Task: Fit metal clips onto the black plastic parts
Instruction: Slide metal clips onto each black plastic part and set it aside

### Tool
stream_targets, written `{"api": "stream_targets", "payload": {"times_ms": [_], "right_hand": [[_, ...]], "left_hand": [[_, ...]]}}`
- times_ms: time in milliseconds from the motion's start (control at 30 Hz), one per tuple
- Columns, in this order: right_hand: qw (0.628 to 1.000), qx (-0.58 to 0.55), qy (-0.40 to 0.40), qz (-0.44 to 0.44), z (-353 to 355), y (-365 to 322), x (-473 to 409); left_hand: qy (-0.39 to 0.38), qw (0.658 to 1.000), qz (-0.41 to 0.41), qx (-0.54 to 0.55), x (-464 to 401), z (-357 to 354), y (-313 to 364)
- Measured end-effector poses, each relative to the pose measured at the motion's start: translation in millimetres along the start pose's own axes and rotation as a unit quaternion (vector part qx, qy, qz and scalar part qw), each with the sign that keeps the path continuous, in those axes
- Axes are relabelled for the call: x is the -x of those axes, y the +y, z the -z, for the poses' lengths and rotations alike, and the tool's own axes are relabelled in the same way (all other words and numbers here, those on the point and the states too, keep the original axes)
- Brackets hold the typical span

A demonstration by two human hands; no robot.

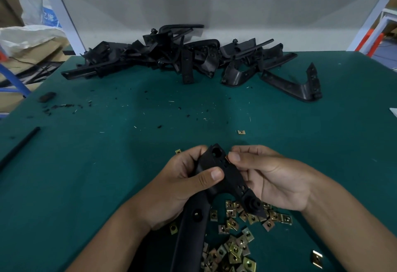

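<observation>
Your left hand (184, 183) grips a black plastic part (223, 177) above the green worktop (107, 153), thumb across its face. Your right hand (268, 177) pinches a metal clip (226, 159) against the part's edge. Loose clips (236, 248) lie beneath; more black parts (182, 57) are heaped at the back.

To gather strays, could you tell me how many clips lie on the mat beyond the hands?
2: one clip alone past the right hand; a second clip peeking out beside the left hand. Hands may hide more.
</observation>
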State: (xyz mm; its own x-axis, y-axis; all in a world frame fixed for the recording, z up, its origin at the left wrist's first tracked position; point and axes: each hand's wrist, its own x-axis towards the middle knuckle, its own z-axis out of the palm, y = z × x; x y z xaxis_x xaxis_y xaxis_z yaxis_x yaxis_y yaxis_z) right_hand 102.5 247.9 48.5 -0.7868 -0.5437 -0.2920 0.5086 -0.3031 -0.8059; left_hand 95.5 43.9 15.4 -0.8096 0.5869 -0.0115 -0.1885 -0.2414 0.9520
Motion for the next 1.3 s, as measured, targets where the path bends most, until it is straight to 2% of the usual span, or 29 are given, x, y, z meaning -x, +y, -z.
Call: {"api": "stream_targets", "payload": {"times_ms": [233, 400, 567, 767, 933, 1033, 1200, 1300], "right_hand": [[0.998, 0.020, 0.047, 0.023, 0.6, 0.1, -0.3], [0.993, 0.075, 0.079, 0.038, -2.6, -4.5, 2.3], [0.986, 0.136, 0.085, 0.055, -3.3, -5.3, 5.5], [0.985, 0.134, 0.096, 0.045, -6.8, -0.8, 4.1], [0.991, 0.102, 0.081, 0.040, -7.7, 4.0, 1.5], [0.989, 0.113, 0.079, 0.053, -7.7, 5.3, -1.1], [0.963, 0.209, 0.148, 0.087, 0.0, 1.1, -2.7], [0.902, 0.363, 0.195, 0.131, 6.5, 2.6, -2.5]], "left_hand": [[-0.015, 1.000, 0.013, -0.012, -1.3, 3.5, -1.1], [-0.019, 0.999, 0.017, -0.028, -1.7, 5.7, -3.1], [-0.027, 0.998, 0.017, -0.053, -2.1, 6.8, -4.9], [-0.027, 0.998, 0.002, -0.065, -2.0, 5.7, -3.3], [-0.026, 0.999, -0.008, -0.047, -0.8, 7.6, -1.8], [-0.030, 0.999, -0.014, 0.012, -1.4, 7.5, -0.8], [0.003, 1.000, -0.012, -0.013, -3.6, 3.9, 0.4], [0.037, 0.999, -0.024, 0.027, -1.7, 6.5, 7.2]]}}
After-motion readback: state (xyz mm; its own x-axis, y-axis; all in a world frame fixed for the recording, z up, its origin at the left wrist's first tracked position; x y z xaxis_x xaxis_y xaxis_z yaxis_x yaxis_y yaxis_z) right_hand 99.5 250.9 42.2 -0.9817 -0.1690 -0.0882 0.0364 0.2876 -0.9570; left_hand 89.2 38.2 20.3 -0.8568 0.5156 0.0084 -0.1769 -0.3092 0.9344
